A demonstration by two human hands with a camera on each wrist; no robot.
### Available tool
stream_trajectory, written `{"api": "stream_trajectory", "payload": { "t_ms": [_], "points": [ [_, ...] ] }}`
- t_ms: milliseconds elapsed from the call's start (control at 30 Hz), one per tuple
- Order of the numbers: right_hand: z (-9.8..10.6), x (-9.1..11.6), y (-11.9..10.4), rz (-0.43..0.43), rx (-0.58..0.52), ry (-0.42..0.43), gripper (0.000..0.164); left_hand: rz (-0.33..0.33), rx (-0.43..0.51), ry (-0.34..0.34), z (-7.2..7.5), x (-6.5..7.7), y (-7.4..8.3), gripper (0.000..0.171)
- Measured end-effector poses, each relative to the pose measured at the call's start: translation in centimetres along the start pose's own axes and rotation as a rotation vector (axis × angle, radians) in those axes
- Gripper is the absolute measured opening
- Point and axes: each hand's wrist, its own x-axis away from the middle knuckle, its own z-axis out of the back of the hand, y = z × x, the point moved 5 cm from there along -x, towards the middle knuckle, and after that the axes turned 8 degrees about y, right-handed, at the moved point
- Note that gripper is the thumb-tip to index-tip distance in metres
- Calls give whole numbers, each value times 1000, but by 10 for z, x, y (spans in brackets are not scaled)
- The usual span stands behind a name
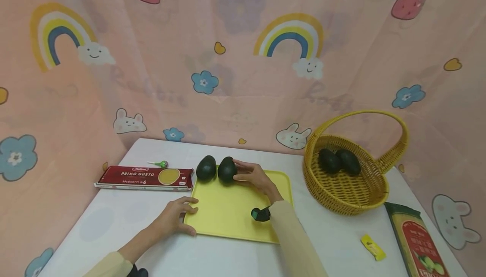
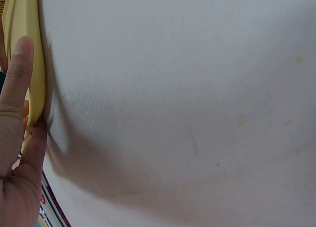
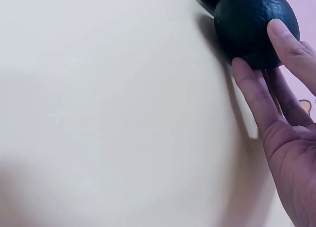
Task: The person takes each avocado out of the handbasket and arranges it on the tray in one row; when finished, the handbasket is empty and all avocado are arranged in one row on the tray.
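A dark green avocado (image 1: 227, 170) stands at the far left of a yellow tray (image 1: 228, 213), and my right hand (image 1: 260, 177) holds it from the right, thumb and fingers around its side. Seen from the right wrist, the fingertips press on the dark skin of that avocado (image 3: 252, 27). Just left of it is a second avocado (image 1: 206, 169), at the tray's far left corner. My left hand (image 1: 176, 216) grips the near left corner of the tray. In the left wrist view its thumb (image 2: 17, 74) lies along the yellow rim (image 2: 37, 64).
Left of the tray lies a red spaghetti pack (image 1: 146, 178), with a green lollipop (image 1: 163, 164) behind it. On the right stands a yellow wicker basket (image 1: 345, 196) holding two avocados (image 1: 329, 161). Nearer are a small yellow packet (image 1: 373, 247) and a green-and-red bag (image 1: 417, 239).
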Motion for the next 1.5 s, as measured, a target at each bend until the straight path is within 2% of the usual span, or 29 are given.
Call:
{"api": "stream_trajectory", "payload": {
  "t_ms": [267,467,700,900,1167,1367,1500],
  "points": [
    [2,0,1,-47,-14,18,56,3,11,-4,-2,-3,-3,61],
    [2,1,2,-20,8,1,55,-13,5,5,-1,-1,-3,62],
    [3,2,3,-21,-15,-2,57,26,8,-7,-4,-1,-6,61],
    [5,3,3,-24,-18,-5,61,9,8,3,-3,-1,-5,62],
    [7,5,1,-42,17,-6,67,-4,-4,7,0,1,-3,63],
    [10,5,-6,-9,140,-2,69,-4,4,1,2,1,0,63],
    [16,5,-9,-44,145,23,67,0,4,-5,2,1,0,63]
  ]
}}
